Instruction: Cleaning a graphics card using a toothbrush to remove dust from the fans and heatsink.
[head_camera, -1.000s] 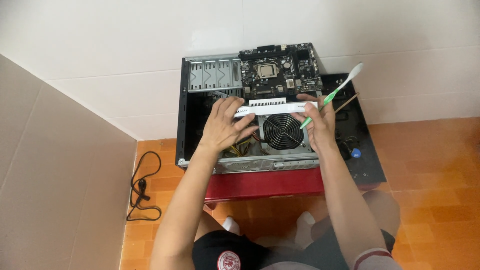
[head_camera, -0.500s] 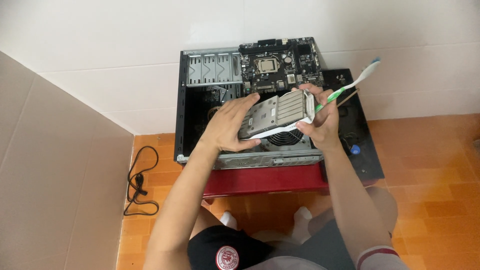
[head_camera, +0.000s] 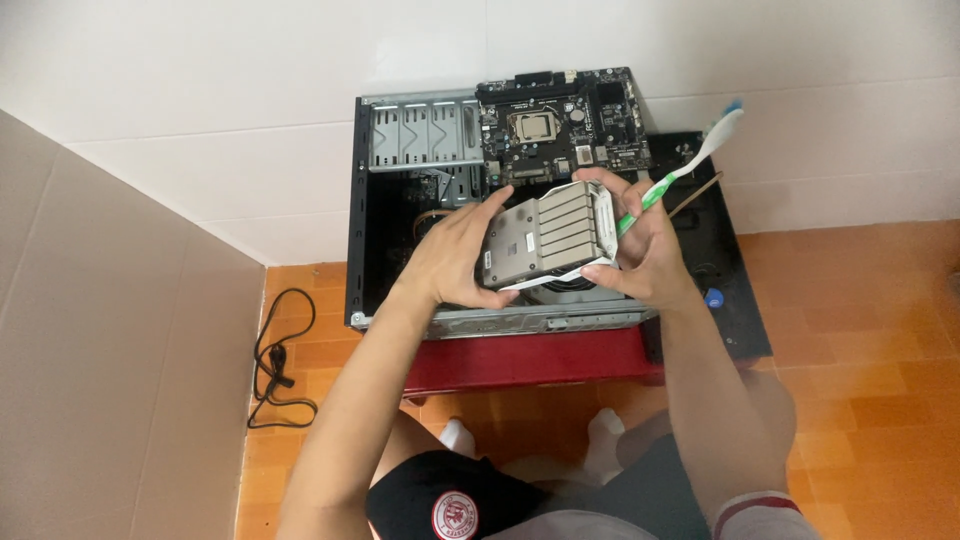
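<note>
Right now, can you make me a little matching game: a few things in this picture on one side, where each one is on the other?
Things:
1. toothbrush
2. metal box
3. cable
4. motherboard

Places:
A. on the orange floor, by the wall
B. inside the open case, at its far end
C. in the right hand only, sticking up
D. between both hands, left hand too, over the case

Pairs: 1-C, 2-D, 3-A, 4-B

one power supply (head_camera: 545, 238), one toothbrush (head_camera: 690, 160), one motherboard (head_camera: 560, 125)
</note>
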